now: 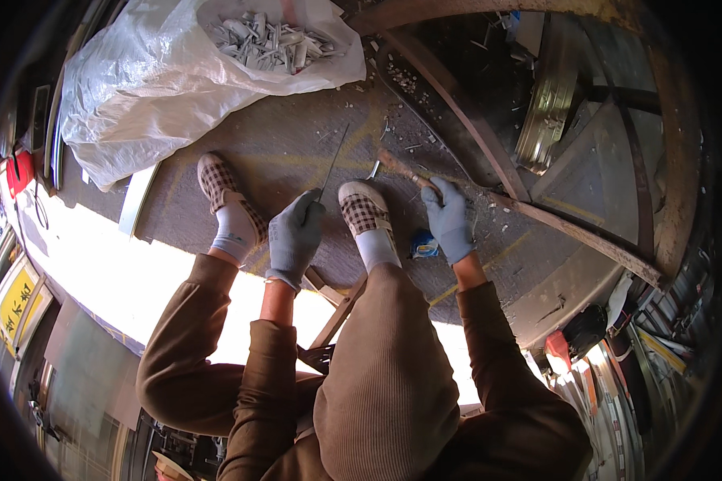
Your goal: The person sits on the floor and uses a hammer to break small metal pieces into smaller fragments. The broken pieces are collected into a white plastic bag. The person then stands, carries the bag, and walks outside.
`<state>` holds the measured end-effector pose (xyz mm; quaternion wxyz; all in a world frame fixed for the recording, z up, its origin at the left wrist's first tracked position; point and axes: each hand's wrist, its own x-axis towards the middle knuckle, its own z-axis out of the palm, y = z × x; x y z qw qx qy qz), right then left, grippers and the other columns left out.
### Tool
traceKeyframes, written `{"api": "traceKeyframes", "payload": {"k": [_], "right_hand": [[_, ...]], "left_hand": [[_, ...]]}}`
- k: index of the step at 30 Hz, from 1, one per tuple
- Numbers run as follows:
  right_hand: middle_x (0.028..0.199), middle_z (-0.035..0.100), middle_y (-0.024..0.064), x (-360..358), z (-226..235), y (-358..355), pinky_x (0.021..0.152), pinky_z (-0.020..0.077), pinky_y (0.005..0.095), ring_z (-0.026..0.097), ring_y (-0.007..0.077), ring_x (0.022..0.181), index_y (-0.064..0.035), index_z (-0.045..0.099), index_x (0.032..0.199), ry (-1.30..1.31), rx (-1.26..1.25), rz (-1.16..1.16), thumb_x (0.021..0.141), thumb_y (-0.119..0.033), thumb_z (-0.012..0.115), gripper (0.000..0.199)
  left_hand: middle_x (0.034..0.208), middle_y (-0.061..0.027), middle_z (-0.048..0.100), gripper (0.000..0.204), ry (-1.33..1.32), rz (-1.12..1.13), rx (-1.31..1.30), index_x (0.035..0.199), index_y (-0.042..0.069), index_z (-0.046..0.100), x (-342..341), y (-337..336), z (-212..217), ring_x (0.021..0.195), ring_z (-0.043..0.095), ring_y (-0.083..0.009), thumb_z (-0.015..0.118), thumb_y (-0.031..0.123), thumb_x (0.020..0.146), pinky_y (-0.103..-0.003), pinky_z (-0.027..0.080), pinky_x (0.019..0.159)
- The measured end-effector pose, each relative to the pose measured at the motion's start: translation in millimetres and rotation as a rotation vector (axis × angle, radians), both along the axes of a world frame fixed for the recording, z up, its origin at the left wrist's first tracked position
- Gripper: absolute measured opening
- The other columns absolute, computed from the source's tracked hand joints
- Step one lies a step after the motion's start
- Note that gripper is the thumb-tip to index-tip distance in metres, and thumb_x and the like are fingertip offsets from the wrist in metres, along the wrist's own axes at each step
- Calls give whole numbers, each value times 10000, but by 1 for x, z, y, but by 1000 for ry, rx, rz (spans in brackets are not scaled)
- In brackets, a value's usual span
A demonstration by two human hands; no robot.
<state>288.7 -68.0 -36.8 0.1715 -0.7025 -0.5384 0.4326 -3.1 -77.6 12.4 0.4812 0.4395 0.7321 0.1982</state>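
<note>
My left hand (294, 235), in a grey glove, is closed around the lower end of a thin metal rod (334, 160) that stands slanted on the floor between my two feet. My right hand (449, 220), also gloved, grips the wooden handle of a hammer (401, 169) whose head lies low near the rod, just beyond my right checked shoe (364, 210). My left checked shoe (221, 192) rests further left. I sit with knees bent, in brown trousers.
A white sack (152, 80) full of grey metal scraps (269, 40) lies at the top left. A rusty curved metal frame (489, 152) runs along the right. A small blue object (423, 244) sits by my right wrist. Wooden stool legs (337, 309) show under me.
</note>
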Motion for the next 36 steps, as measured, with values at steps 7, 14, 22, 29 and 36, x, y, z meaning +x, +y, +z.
{"api": "traceKeyframes", "payload": {"k": [7,14,22,29,36], "right_hand": [[1030,686,210,-10,-1,-13,776,539,436,655,421,888,-65,672,1170,-377,42,168,939,-126,651,241],[1027,727,53,50,-28,-33,754,498,240,637,95,921,70,659,1191,94,-143,-140,999,0,574,222],[952,725,14,60,-53,-59,661,483,217,622,75,751,-51,722,1120,527,-531,-533,1003,-150,665,164],[943,731,-5,39,-61,-43,620,457,225,633,71,739,-70,717,1146,487,-568,-483,1001,-168,672,181],[970,744,-1,39,-59,-33,646,463,224,654,71,765,-80,714,1167,548,-583,-458,1003,-212,678,213]], "left_hand": [[1004,-196,735,284,57,-70,-39,1170,26,719,8,-2,5,930,729,-357,588,153,952,-391,564,805],[1059,-206,724,287,77,-187,-50,1178,41,717,11,-6,6,985,707,-382,588,164,954,-417,556,839],[1067,-216,727,280,68,-313,8,1180,26,713,21,-16,-8,1009,720,-365,593,153,962,-400,566,856],[1037,-216,721,270,56,-332,-48,1178,45,721,28,-15,-6,975,720,-368,595,150,963,-403,563,829],[1008,-213,730,265,45,-305,-21,1169,25,719,26,-13,2,940,733,-354,600,132,958,-389,568,811]]}}
